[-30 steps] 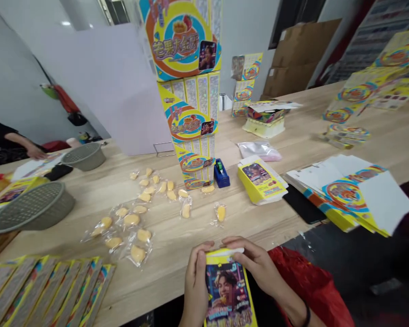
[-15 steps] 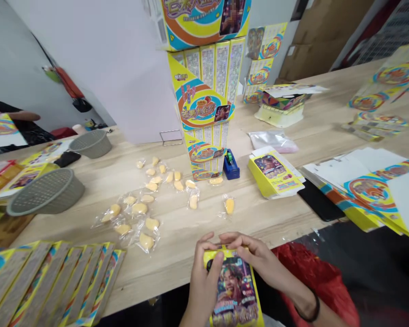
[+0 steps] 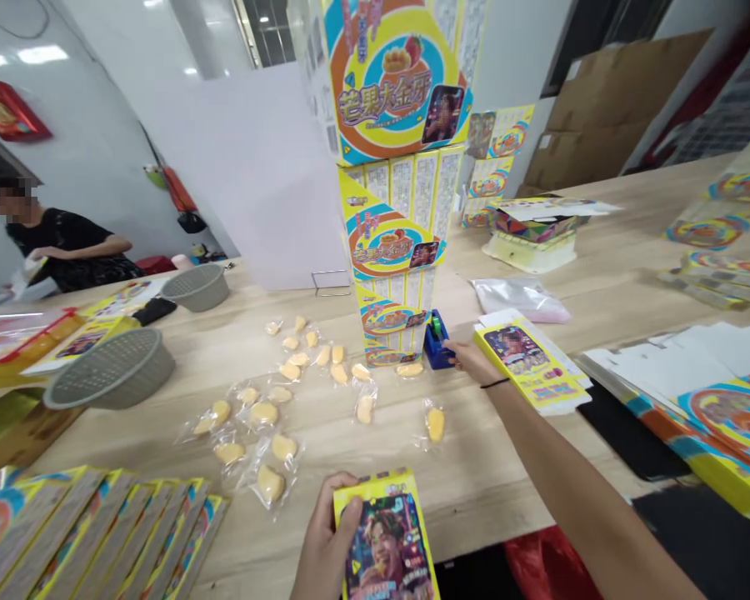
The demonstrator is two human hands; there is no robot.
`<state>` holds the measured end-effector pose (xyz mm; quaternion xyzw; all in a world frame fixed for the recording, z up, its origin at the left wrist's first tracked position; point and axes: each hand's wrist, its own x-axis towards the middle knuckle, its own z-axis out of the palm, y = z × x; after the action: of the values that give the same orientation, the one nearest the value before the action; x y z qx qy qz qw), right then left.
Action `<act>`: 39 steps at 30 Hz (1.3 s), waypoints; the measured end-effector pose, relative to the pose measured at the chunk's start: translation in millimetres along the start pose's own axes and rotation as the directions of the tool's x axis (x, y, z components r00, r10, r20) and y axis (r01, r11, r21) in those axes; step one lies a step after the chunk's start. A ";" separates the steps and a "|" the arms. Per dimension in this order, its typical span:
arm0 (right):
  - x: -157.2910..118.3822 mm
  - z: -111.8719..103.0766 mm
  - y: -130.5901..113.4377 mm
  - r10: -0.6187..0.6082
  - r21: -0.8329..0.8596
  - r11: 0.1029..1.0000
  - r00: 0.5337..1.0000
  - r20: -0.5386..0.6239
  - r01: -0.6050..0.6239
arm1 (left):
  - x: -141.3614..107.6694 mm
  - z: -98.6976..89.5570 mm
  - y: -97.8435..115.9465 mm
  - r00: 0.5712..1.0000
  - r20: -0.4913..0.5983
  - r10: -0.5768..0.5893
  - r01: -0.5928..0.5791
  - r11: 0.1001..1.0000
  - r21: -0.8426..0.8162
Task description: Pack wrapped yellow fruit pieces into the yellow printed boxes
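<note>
My left hand grips a yellow printed carton by its left side, thumb on the front, at the table's near edge. Stretched out to the back, my right hand has its fingers closed at the front end of a blue tape dispenser with a green roll. Whether a strip of tape is between those fingers is too small to tell. The dispenser stands beside a tall stack of display boxes. Several yellow sweets in clear wrappers lie scattered left of the stack, one nearer my right forearm.
A row of yellow cartons leans at the front left. Grey baskets stand behind it. To the right lie another yellow carton, a black phone and flat printed cardboard. A person works at the far left.
My right hand has left the carton and reached forward to the tape dispenser. My left hand alone keeps the carton, now slightly further left in view. The camera has tilted up.
</note>
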<state>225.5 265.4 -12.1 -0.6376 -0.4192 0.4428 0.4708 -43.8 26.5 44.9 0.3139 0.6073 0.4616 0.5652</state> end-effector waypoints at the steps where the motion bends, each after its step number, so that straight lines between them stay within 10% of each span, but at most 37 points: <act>1: -0.8 1.3 4.8 0.011 0.024 1.000 1.000 0.020 -0.011 | 1.7 -2.1 -1.3 1.000 -0.008 -0.003 0.003 1.000 0.002; 11: -31.8 17.3 45.1 -0.026 0.056 0.998 0.995 -0.094 0.031 | 21.1 -8.1 1.3 0.982 0.177 -0.072 0.064 0.997 0.051; 16: -99.4 2.5 12.4 -0.111 -0.043 0.992 0.981 0.158 0.119 | 29.7 -13.2 24.5 0.940 0.334 0.064 -0.152 0.958 0.242; 18: -136.5 -0.8 -15.7 -0.147 -0.077 0.978 0.904 0.401 0.193 | 31.9 -13.3 35.7 0.896 0.438 0.070 -0.236 0.912 0.336; 22: -181.9 9.6 -69.8 -0.197 -0.046 0.847 0.394 0.898 0.530 | 31.1 -6.1 50.8 0.794 0.602 0.084 -0.379 0.842 0.383; 30: -181.0 26.7 -71.8 0.040 -0.121 0.955 0.290 0.956 0.270 | -6.2 -1.9 50.7 0.807 0.556 0.197 -0.463 0.797 0.388; 32: -180.7 27.7 -62.8 0.033 -0.105 0.972 0.320 0.947 0.212 | -16.8 -3.2 45.3 0.695 0.603 0.392 -0.654 0.693 0.303; 36: -179.6 33.5 -33.1 -0.004 -0.169 0.912 0.419 0.908 0.374 | -22.9 -17.5 3.8 0.289 0.793 0.536 -0.956 0.209 0.207; 39: -171.6 44.4 -11.5 0.072 -0.279 0.800 0.377 0.923 0.532 | -16.4 -38.3 -42.4 0.282 0.881 0.379 -0.958 0.162 0.237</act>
<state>137.5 114.7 20.9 -0.3299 -0.7988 0.5022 0.0287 -72.5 -12.2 10.1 0.9087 0.2599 0.2280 0.2341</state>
